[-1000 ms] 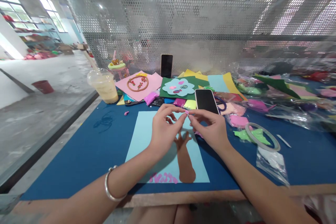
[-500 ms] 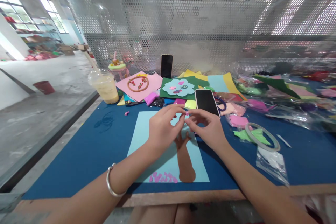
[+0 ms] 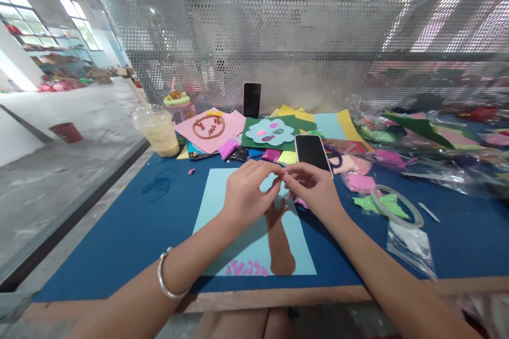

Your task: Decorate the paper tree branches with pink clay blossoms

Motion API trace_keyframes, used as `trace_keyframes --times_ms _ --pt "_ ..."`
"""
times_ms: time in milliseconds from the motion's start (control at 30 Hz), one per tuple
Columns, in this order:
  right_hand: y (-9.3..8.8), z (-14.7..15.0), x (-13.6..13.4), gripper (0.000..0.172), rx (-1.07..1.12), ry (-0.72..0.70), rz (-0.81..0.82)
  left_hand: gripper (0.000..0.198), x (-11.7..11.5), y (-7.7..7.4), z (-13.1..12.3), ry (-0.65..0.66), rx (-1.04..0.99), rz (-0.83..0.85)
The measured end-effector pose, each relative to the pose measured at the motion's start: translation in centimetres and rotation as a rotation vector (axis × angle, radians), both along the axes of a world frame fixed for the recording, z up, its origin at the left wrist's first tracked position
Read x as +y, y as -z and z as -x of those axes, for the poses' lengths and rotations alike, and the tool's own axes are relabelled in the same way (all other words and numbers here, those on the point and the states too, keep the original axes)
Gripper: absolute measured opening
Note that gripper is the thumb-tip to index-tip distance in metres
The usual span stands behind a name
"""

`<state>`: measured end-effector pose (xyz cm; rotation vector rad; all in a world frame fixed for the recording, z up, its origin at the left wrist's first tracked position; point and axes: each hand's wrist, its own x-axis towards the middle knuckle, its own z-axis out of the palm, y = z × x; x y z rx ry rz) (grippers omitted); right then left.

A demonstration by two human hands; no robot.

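Observation:
My left hand (image 3: 248,188) and my right hand (image 3: 314,188) meet above a light blue sheet of paper (image 3: 226,222). Between their pinched fingertips is a small piece of pink clay (image 3: 285,174), mostly covered by the fingers. Below the hands, a brown clay tree trunk (image 3: 281,243) with short branches lies flat on the sheet; its upper end is partly hidden. Several flattened pink clay bits (image 3: 247,268) cluster along the sheet's lower edge, left of the trunk. Some more pink clay (image 3: 301,202) shows under my right hand.
Behind the hands lie a phone (image 3: 312,152), packets of coloured clay (image 3: 271,155) and a cloud-shaped craft (image 3: 272,131). A drink cup (image 3: 159,132) stands at the back left. To the right are a tape ring (image 3: 396,206) and plastic bags (image 3: 411,249). A perforated metal panel (image 3: 318,26) rises behind.
The fingertips of both hands have closed in tighter around the pink clay, covering more of it. My right hand has shifted very slightly; the paper and trunk stay put.

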<state>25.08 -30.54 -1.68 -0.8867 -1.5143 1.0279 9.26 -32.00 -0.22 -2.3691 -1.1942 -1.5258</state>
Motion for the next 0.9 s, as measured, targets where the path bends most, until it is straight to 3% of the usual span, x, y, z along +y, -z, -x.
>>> trace_keyframes --times_ms 333,533,900 --pt "-0.29 0.28 -0.18 0.015 0.045 0.019 0.005 0.004 -0.08 -0.38 -0.04 -0.029 -0.026 0.031" --pt "-0.05 0.09 -0.01 0.018 0.018 -0.046 0.053 0.007 -0.08 -0.42 -0.01 0.013 -0.038 0.035" --pt "0.01 -0.11 0.14 0.020 -0.051 -0.078 0.065 0.007 -0.09 -0.20 0.18 0.016 0.078 0.029"
